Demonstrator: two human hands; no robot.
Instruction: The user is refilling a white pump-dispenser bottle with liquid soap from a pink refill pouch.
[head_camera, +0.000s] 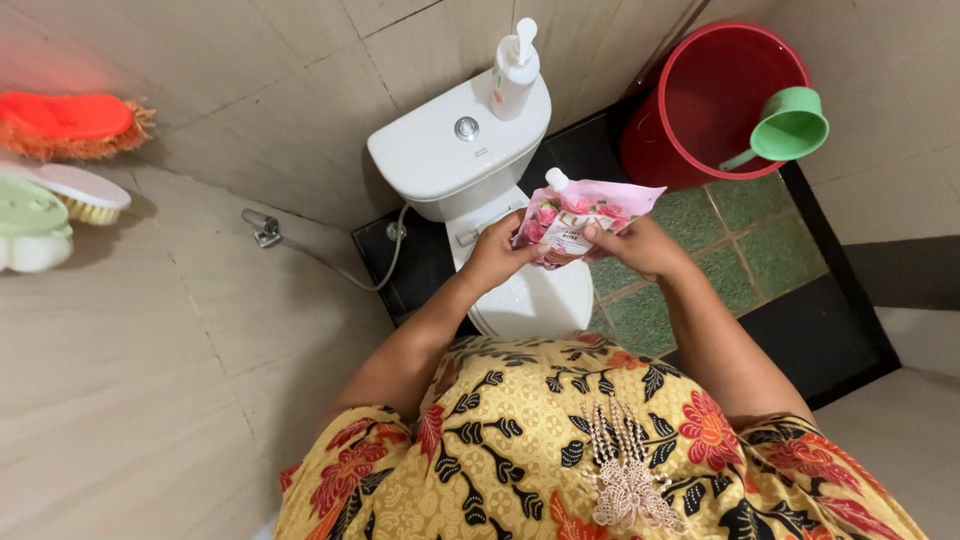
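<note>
Both my hands hold a pink refill pouch (585, 215) with a flower print and a small white cap at its upper left corner. My left hand (497, 252) grips the pouch's left lower side. My right hand (640, 246) holds its right lower side. The pouch is tilted, above the closed white toilet lid (535, 300). On the white toilet tank (440, 150) stands a white pump bottle (514, 72).
A red bucket (715, 100) with a green dipper (785, 128) hooked on its rim stands to the right. An orange brush (70, 122) and pale brushes (60, 205) hang on the left wall. A wall valve (263, 228) with hose sits left of the toilet. Green floor tiles (740, 245).
</note>
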